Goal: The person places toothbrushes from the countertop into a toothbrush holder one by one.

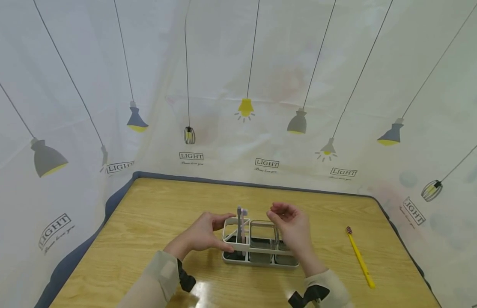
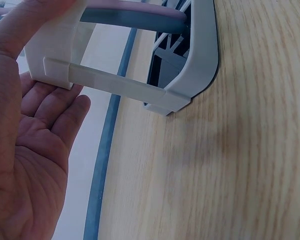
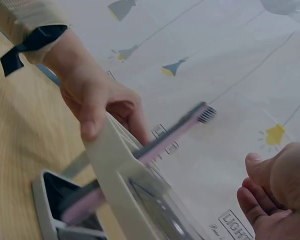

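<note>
A white toothbrush holder (image 1: 261, 249) with a grey base stands on the table. My left hand (image 1: 201, 233) grips the left end of its upper rim, thumb on the near side and fingers on the far side. A grey toothbrush (image 1: 239, 226) and a pink toothbrush (image 1: 243, 231) stand together in the left compartment, bristles up. Clear plastic (image 3: 162, 210) shows in the frame beside them. My right hand (image 1: 295, 229) hovers above the holder's right end, its fingers loosely bent. In the right wrist view that hand is apart from the holder, with nothing visible in it.
A yellow toothbrush (image 1: 359, 256) lies on the wooden table (image 1: 165, 196) to the right of the holder. White curtains (image 1: 219, 64) printed with lamps hang behind the table and along both sides. A dark blue edge (image 1: 254, 184) borders the tabletop.
</note>
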